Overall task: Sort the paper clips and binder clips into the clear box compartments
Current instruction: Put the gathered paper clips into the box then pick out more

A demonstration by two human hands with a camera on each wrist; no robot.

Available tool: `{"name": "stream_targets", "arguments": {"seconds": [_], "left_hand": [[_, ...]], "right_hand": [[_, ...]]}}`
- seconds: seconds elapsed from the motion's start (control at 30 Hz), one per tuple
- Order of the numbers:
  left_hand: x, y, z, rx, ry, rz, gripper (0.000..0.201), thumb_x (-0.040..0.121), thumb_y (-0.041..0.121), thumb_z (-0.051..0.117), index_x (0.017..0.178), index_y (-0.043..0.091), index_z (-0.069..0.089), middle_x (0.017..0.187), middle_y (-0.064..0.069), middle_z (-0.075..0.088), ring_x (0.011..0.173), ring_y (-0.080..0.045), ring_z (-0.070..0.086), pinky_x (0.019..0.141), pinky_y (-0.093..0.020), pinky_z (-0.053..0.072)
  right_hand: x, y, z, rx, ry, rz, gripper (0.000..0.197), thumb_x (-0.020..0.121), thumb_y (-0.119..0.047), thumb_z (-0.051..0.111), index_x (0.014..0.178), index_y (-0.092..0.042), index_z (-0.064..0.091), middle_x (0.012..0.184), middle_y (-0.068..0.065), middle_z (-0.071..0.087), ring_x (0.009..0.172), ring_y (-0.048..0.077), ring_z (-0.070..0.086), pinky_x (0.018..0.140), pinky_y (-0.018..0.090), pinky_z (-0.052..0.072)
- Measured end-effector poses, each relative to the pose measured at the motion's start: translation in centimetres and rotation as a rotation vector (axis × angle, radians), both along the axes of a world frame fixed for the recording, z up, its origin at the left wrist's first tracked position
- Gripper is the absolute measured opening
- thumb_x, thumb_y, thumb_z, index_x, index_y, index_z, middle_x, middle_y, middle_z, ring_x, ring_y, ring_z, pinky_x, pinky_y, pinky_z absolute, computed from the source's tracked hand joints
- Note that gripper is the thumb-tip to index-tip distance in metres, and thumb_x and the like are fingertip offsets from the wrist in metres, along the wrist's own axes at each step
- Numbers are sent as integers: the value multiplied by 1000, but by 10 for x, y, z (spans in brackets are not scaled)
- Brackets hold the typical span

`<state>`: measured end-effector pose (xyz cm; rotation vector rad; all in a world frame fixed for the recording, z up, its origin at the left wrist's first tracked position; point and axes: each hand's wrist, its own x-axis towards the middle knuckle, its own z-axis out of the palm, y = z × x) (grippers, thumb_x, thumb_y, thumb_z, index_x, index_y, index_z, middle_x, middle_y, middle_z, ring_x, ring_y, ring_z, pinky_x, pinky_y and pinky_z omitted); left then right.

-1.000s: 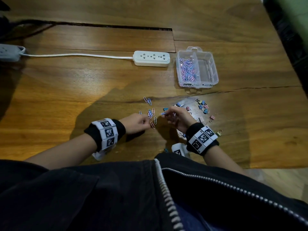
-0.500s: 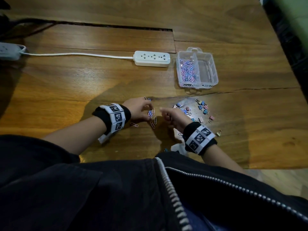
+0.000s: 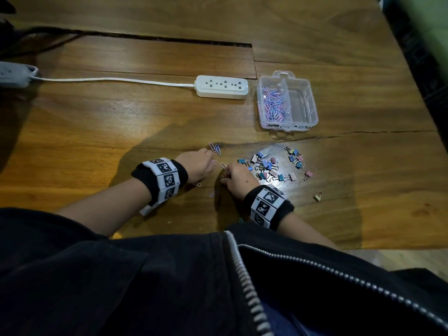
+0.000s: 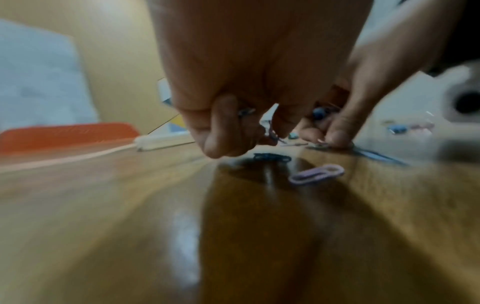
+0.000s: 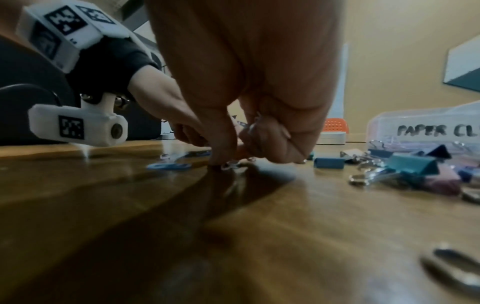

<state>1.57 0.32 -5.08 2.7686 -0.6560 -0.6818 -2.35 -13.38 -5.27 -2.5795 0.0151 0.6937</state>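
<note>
The loose paper clips (image 3: 215, 149) still on the tabletop (image 3: 97, 132) lie in front of me, and both my hands have closed in on them since a second ago. My left hand (image 3: 198, 166) has slid forward and now curls round a few clips it has gathered. My right hand (image 3: 236, 177) has drawn in beside it, fingers bent, pinching at a clip on the wood. So the paper-clip gathering is nearly done, I judge. The binder clips (image 3: 271, 166) sit untouched just right of my hands. The clear box (image 3: 312, 103) stands beyond, paper clips filling its left compartment, the right one bare.
</note>
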Motion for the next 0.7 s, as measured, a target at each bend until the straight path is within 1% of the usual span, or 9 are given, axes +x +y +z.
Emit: {"name": "stream_targets", "arguments": {"seconds": [0.07,0.13,0.2,0.27,0.4,0.47,0.53,0.6,0.7], "left_hand": [[5,4,1,-272,236,285,23,94,24,37,78,11,44,80,-11,46,71,-23,46,60,-30,34],[9,12,2,-728,630,606,23,86,21,36,64,15,36,62,-4,38,45,-16,36,39,-18,25],[9,21,7,-1079,920,788,23,84,15,25,64,14,36,53,0,42,33,-7,31,31,-8,19],[7,27,11,-1200,995,820,27,84,13,22,67,12,42,51,3,49,34,-7,34,32,-8,22],[4,28,14,-1077,940,755,29,90,20,31,70,13,50,58,4,53,38,-6,40,35,-12,24],[3,28,14,-884,836,679,29,94,22,37,68,15,47,56,5,51,34,-3,39,32,-11,26],[0,30,11,-631,682,560,32,98,24,36,68,16,45,54,4,45,37,-5,38,34,-14,28],[-4,32,9,-451,534,440,35,99,26,33,66,18,42,60,3,41,53,-14,40,47,-21,31],[-10,36,8,-226,301,195,30,93,32,46,65,21,41,67,5,44,67,-16,42,57,-27,30]], "right_hand": [[-1,0,-2,17,14,15,20,90,-16,53,106,-4,52,116,14,51,109,27,50,92,36,41],[-3,0,-3,9,6,50,22,90,-15,51,109,-4,51,119,13,48,111,26,47,95,35,39],[-3,-2,-3,-6,-4,91,20,90,-13,51,108,-4,51,119,13,48,111,25,47,93,33,39],[-1,-6,-1,69,-2,39,6,90,-11,52,96,-10,51,106,11,52,99,22,49,82,28,38],[7,-20,6,539,170,-341,17,90,-2,48,82,-16,52,78,1,53,69,13,48,61,22,39],[9,-25,14,842,350,-531,26,92,3,38,79,-14,52,65,0,52,55,9,45,47,18,36],[9,-29,21,1022,502,-637,27,92,-3,34,76,-9,54,53,-1,55,45,9,50,42,17,38],[9,-29,22,1088,601,-653,27,92,-12,35,70,-8,52,51,-1,56,42,9,53,40,16,40],[4,-22,19,926,572,-497,29,91,-22,48,63,-15,48,56,-3,50,42,6,46,39,14,34]]}}
